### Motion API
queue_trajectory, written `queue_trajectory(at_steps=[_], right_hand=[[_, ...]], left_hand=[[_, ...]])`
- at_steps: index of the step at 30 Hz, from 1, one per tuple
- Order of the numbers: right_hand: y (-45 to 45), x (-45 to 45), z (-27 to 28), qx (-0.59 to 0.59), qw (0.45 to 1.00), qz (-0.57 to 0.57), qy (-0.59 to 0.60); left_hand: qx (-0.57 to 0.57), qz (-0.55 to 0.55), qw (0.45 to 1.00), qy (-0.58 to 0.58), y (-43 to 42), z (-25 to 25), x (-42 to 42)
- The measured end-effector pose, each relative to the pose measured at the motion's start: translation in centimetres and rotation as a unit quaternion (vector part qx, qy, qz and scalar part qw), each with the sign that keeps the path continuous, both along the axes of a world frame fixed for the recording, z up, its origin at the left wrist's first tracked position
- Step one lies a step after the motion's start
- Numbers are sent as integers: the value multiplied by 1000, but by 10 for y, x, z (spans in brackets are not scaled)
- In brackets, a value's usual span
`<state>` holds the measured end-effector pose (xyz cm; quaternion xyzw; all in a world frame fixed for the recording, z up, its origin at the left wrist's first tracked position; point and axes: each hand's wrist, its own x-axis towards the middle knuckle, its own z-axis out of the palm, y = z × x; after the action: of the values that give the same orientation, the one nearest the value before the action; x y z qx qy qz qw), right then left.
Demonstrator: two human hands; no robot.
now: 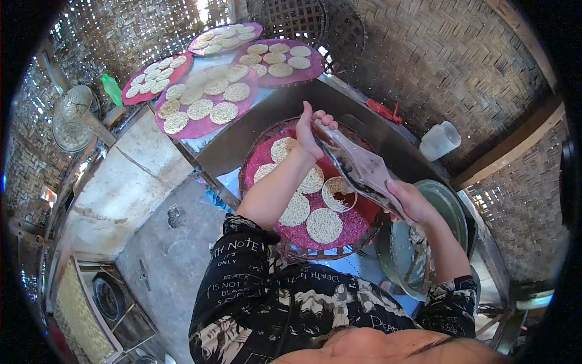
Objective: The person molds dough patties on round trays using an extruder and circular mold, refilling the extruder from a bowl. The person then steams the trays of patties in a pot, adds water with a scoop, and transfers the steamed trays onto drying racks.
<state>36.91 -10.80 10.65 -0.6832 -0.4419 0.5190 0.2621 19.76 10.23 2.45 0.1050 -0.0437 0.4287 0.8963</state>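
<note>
My left hand (311,132) holds the upper end of a flat, greyish-pink sheet or bag (364,162), its fingers wrapped over the edge. At the lower end of this sheet, my right hand (409,201) grips it, thumb on top. Beneath it lies a round woven tray (285,246) with a pink-red cloth (257,156). Several pale, grainy discs (324,225) rest on the cloth, beside a white ring (339,194) with a little grainy material inside.
Several pink round trays of discs (200,109) stand at the upper left. A large green basin (451,212) is at the right. A white plastic container (439,141) and a red item (384,111) sit along the back ledge.
</note>
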Motion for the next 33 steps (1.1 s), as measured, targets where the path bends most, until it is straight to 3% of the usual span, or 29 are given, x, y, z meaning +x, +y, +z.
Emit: queue_trajectory(at_steps=[8,12,18,21,24,25,28,29,31,32,33], right_hand=[[-26,-8,5,-36,999,-9,-8],[-24,-17,-17,-35,998,-24,48],[-18,-17,-15,42,998,-7,-56],[-25,-19,-2,17,995,-18,-98],[-38,-15,-7,19,998,-23,-54],[-40,-13,-4,12,1000,-24,15],[-43,-9,12,34,982,-18,186],[-41,-10,12,79,977,-28,195],[-36,-16,10,168,961,-48,214],[-29,-18,5,177,958,-55,218],[-24,-25,0,188,955,-41,225]], left_hand=[[-73,-10,996,58,-33,-3,-6],[-87,21,993,80,-27,-4,-16],[-72,38,990,111,-24,12,-13],[-73,25,991,108,-30,6,-5],[-26,-28,998,44,-31,-3,-2],[-1,-51,999,11,-31,-5,-3],[35,-9,990,135,-47,35,-14],[125,-29,978,163,-44,32,-18],[302,-68,926,214,-45,34,-26],[491,-11,803,336,-59,31,-25],[638,87,587,491,-62,21,-31]])
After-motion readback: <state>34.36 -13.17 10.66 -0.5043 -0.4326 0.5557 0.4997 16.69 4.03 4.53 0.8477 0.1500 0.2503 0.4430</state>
